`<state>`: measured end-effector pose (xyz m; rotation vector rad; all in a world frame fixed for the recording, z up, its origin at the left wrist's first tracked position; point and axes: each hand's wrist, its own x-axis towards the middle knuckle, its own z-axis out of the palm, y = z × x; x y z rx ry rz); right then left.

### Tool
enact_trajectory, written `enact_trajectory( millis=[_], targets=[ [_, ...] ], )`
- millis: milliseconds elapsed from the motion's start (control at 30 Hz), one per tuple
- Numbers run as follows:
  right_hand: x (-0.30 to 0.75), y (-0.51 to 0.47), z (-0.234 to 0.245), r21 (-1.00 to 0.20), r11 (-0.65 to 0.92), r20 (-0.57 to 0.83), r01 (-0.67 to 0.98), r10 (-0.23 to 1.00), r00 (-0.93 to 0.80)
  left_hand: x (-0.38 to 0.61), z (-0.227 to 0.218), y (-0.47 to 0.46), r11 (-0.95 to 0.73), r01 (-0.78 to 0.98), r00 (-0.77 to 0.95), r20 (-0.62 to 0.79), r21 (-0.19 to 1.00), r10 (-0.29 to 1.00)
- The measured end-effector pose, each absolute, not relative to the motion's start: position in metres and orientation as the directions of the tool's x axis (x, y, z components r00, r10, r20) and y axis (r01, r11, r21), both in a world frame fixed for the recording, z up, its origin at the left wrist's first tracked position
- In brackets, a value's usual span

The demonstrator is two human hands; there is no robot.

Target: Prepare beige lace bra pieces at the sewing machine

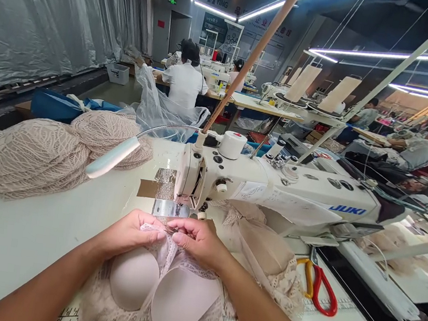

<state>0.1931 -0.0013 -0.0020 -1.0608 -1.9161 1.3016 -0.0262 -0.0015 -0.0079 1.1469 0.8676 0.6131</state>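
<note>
A beige lace bra (134, 279) with smooth moulded cups lies at the table's front edge, cups toward me. My left hand (134, 233) pinches its lace at the upper middle, thumb against fingers. Close beside it, my right hand (199, 241) is closed on the same lace, the fingertips of both hands nearly touching. Something small and dark shows between the fingertips, too small to name. Just beyond them is the needle area of a white JUKI sewing machine (228, 170), over its metal needle plate (165, 208). The fingers partly hide the lace they grip.
Piled lace cups (35, 154) stand on the table (48, 233) at left, below a lamp (113, 158) on a bent neck. Scissors (325, 293) with red and yellow handles lie at right, next to more beige lace fabric (265, 247). A co-worker (186, 79) sits ahead.
</note>
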Motion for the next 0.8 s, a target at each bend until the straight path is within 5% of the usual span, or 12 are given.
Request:
enact_trajectory(
  millis=[367, 600, 800],
  targets=[
    [0.181, -0.008, 0.003, -0.944, 0.254, 0.118, 0.212, 0.857, -0.502, -0.023, -0.009, -0.003, 0.333, 0.008, 0.525, -0.287, 0.943, 0.801],
    [0.176, -0.007, -0.007, -0.996, -0.039, -0.072, 0.083, 0.894, -0.443, -0.022, -0.006, -0.003, 0.299, 0.02, 0.544, -0.261, 0.954, 0.797],
    [0.185, -0.001, -0.01, -0.923, 0.06, -0.079, 0.381, 0.937, -0.341, -0.052, 0.014, 0.005, 0.21, 0.246, 0.747, -0.323, 0.946, 0.58]
  ],
)
